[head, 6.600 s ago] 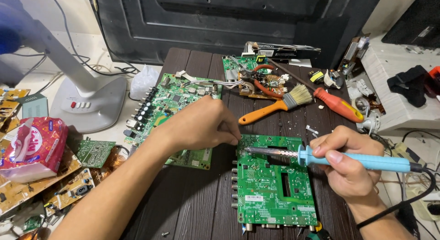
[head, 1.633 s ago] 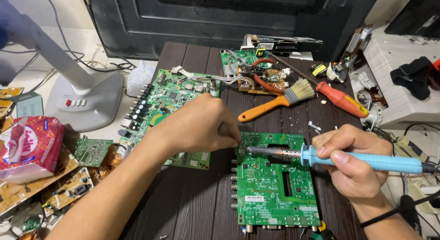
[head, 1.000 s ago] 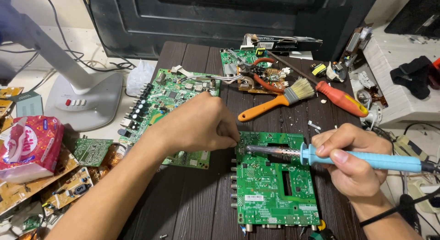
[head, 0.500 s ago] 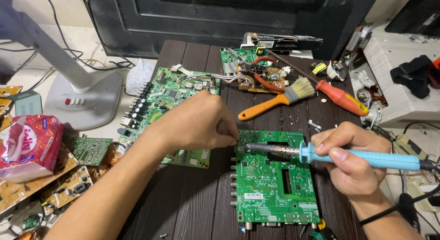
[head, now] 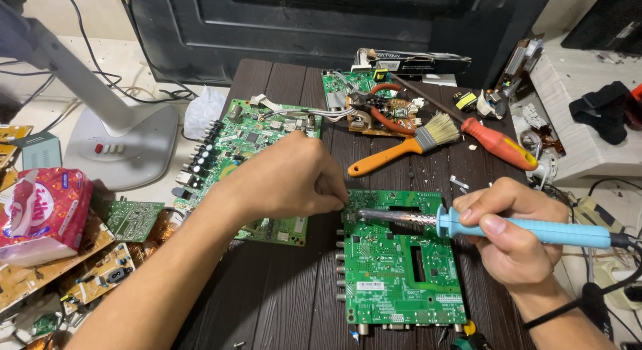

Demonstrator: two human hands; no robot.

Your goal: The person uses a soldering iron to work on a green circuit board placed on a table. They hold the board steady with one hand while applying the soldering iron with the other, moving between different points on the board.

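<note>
A dark wood-grain tabletop (head: 281, 310) sits in a cluttered repair corner, with a large black panel standing along its far edge and a white lamp base (head: 124, 149) on the floor off its left edge.

Near the tabletop's front edge, right of centre, lies the green circuit board (head: 401, 270) being worked on. The left hand (head: 287, 179) rests at the board's upper left corner, its fingers pinched together on something too small to make out. The right hand (head: 515, 240) is wrapped around the blue handle of a soldering iron (head: 481, 223), whose metal tip lies across the board's top edge, pointing at the pinched fingers.

Across the last few seconds very little has shifted: the iron's tip has kept to the same corner of the board, the left hand has stayed bunched at that spot, and the board itself has not moved. Only the view has drifted slightly. This reads as one joint at that corner being held under heat, steady work rather than a change of step.

A larger green board (head: 247, 139) lies partly under the left forearm toward the left edge. At the far edge sit a smaller board with red wires (head: 368, 106), an orange-handled brush (head: 408, 146) and a red-handled screwdriver (head: 498, 143). A pink tissue pack (head: 43, 213) lies off the left edge among loose brown boards.
</note>
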